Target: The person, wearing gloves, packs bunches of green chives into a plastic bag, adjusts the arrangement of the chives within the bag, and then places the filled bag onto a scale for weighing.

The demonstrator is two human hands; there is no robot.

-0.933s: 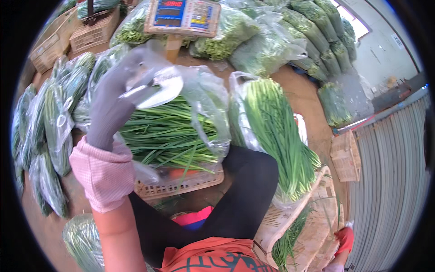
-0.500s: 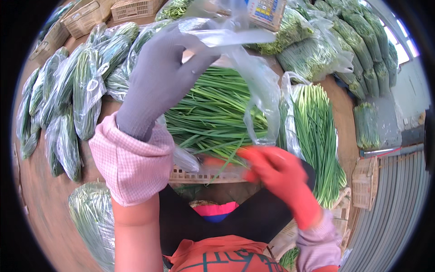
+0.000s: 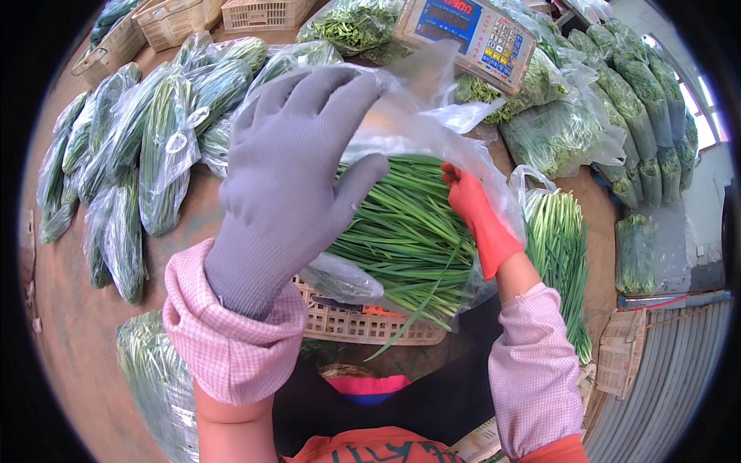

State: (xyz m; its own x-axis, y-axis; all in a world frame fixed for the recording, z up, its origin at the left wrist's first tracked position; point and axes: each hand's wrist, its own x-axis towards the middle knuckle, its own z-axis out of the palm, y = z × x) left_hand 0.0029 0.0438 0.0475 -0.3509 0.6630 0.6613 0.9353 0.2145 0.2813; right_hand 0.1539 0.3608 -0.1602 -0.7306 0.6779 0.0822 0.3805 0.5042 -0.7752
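My left hand (image 3: 289, 170), in a grey knitted glove, is over the left part of a clear plastic bag (image 3: 482, 154). Its fingers are stretched forward and the thumb stands apart, with no grip visible. Long green leaves, like garlic chives (image 3: 409, 224), lie in the bag, some hanging past its near side. My right hand (image 3: 478, 216), in a red rubber glove, is at the right edge of these leaves, against the bag's film. Its fingers are curled together; what they pinch cannot be made out. Under the bag shows a cream plastic crate (image 3: 363, 324).
A digital scale display (image 3: 467, 38) stands beyond the bag. Another chive bundle (image 3: 559, 262) lies to the right. Bagged green vegetables (image 3: 162, 162) are piled at left, more bagged greens (image 3: 617, 100) at far right. Crates (image 3: 177, 23) stand at the back left.
My left hand has let go of the plastic and spread its fingers. My right hand has moved forward from the near side to the leaves' right edge. The view has shifted, showing more of the scale.
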